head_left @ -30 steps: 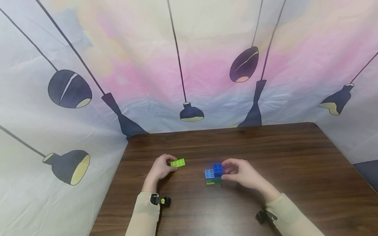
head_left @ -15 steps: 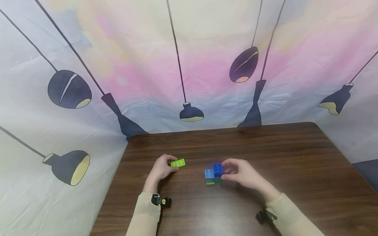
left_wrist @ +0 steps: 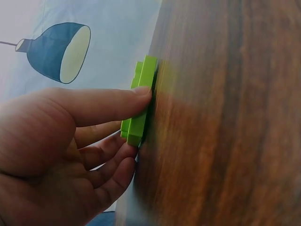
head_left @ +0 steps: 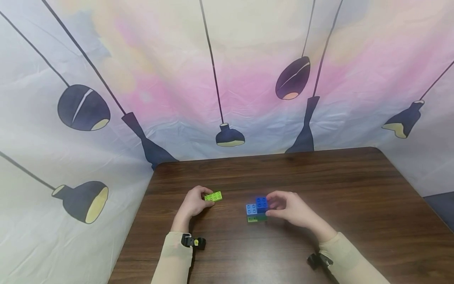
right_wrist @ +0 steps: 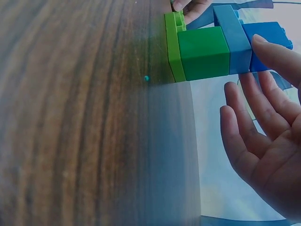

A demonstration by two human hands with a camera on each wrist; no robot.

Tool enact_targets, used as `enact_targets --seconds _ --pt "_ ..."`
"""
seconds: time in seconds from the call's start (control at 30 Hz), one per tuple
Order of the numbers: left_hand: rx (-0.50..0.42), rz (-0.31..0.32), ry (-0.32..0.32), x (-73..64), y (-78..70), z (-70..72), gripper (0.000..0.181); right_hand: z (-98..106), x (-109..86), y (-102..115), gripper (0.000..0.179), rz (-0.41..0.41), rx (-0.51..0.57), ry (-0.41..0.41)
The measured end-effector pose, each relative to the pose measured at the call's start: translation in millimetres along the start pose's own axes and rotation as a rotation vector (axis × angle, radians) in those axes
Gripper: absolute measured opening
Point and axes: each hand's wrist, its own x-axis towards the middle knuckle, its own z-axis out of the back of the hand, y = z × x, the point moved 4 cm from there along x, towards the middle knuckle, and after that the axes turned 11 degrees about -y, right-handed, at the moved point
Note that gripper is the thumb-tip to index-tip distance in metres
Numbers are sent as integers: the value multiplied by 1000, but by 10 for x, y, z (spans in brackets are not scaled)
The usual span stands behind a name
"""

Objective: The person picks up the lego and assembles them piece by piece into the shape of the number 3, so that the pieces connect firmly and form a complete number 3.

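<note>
My left hand pinches a flat lime-green building brick, thumb on its near side and fingers opposite. The left wrist view has this lime brick low against the tabletop. To its right stands an upright stack of joined bricks. Its layers show in the right wrist view: a flat lime brick at the bottom, a green brick, a light blue brick and a dark blue brick on top. My right hand holds that top brick between thumb and fingers; some fingertips are hidden.
A dark wooden table carries both brick groups, with a gap between them. Behind it hangs a pastel cloth printed with lamps. A tiny teal speck lies on the wood beside the stack.
</note>
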Motion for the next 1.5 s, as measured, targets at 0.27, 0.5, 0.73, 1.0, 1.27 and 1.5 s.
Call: enact_targets --seconds 0.27,0.5,0.73,1.0,1.27,1.5 --pt "0 -4 5 -18 -18 18 33 -4 -3 -8 42 1 2 2" --pt "4 -2 15 -8 11 -1 33 -5 -1 -19 42 4 -3 0" --pt "12 -7 15 16 -9 -10 33 4 14 -16 42 12 -6 -7" --pt "23 -14 17 13 -16 -8 33 1 7 -1 43 8 -3 -5" --pt "5 -35 10 -6 -32 1 33 -1 9 -9 43 1 -9 -4" --pt "-1 -71 3 -6 -79 3 33 -1 2 -15 43 -3 0 -3"
